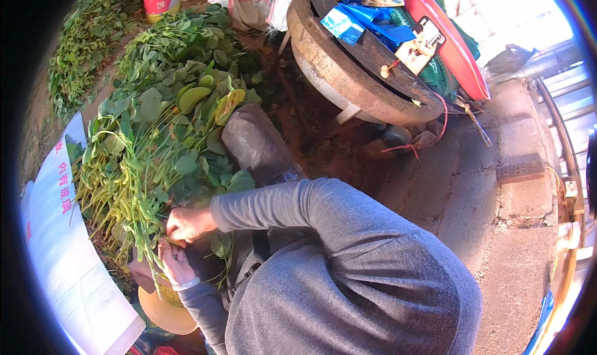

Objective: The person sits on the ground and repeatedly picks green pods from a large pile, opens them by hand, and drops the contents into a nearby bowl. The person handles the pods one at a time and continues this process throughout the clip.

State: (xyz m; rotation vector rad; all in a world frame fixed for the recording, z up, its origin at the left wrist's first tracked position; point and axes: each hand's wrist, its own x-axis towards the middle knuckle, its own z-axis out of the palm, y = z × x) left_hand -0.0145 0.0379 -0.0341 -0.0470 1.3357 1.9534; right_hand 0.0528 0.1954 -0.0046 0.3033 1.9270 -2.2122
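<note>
My right hand (pixel 189 224), in a grey sleeve, has its fingertips closed on a yellow-green bean pod (pixel 175 241). Just below it, my left hand (pixel 175 264), with a pale band at the wrist, pinches at the same pod. Leafy bean plants (pixel 130 182), likely soybean, lie in front of me with clusters of pods, and some stalks hang down beside my left hand. Under these stalks, partly hidden by my left forearm, is a round tan bowl (pixel 161 315) with small yellow-green contents. Fingertip detail is small and partly hidden.
A white printed sheet (pixel 79 261) lies left of the plants. Another plant heap (pixel 88 42) is at the upper left, near a red bucket (pixel 162 0). A round stand (pixel 345 82) at the upper right holds blue foil, a phone (pixel 421 45) and a red tray (pixel 447 42). A block wall (pixel 466 192) runs at right.
</note>
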